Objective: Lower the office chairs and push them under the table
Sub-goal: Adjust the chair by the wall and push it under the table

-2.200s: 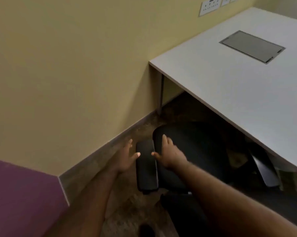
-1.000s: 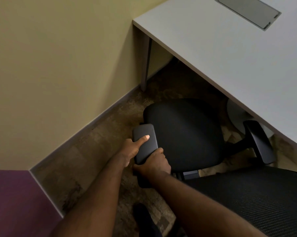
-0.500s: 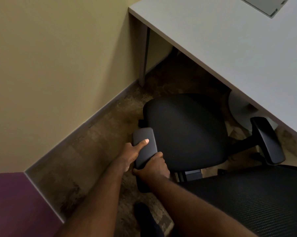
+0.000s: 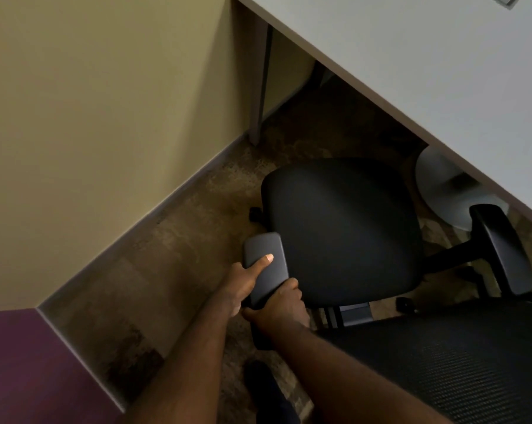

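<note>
A black office chair stands in front of the white table (image 4: 411, 65), its seat (image 4: 341, 231) out from under the table edge. Its mesh backrest (image 4: 442, 368) fills the lower right. My left hand (image 4: 243, 283) grips the chair's left armrest (image 4: 266, 264) from the outer side, thumb lying on top of the pad. My right hand (image 4: 281, 304) is closed around the rear end of the same armrest. The right armrest (image 4: 503, 249) sits just below the table edge. The chair's base is mostly hidden; one caster (image 4: 255, 214) shows.
A yellow wall (image 4: 105, 102) with a skirting board runs close along the chair's left. A grey table leg (image 4: 260, 81) stands by the wall. A round grey base (image 4: 445, 188) sits under the table. A purple surface (image 4: 23, 362) fills the lower left. My shoe (image 4: 258, 377) is on the carpet.
Both hands went from hovering over the left armrest to gripping it. The chair seat now shows further out from under the table, and my view has tilted downward.
</note>
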